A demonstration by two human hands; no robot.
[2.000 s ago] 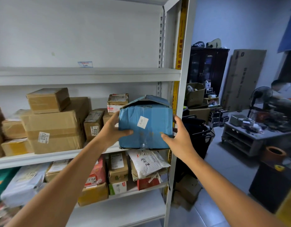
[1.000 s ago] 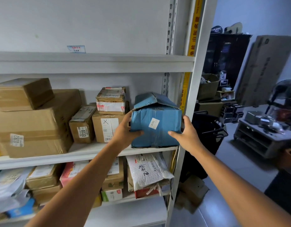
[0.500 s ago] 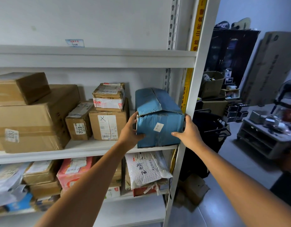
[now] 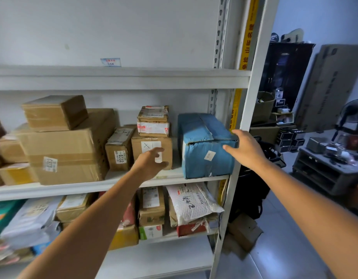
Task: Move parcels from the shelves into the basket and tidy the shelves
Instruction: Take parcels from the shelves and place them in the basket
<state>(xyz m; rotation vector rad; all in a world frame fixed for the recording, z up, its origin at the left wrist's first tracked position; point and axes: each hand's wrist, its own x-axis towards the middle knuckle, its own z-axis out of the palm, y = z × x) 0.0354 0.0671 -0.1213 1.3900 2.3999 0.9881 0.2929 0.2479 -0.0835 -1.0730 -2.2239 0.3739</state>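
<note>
Resting close beside the right upright of the white metal shelf [image 4: 73, 191], centre-right of frame, dented blue taped cardboard parcel [image 4: 206, 152] has right hand [image 4: 245, 151] flat-fingered on its top corner, probably nudging it square, left hand [image 4: 151, 164] hovering loosely spread beside it, holding nothing.

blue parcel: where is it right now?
Head view, right of centre: the blue parcel sits on the middle shelf at its right end, between the X-marked brown box and the shelf upright.
</note>
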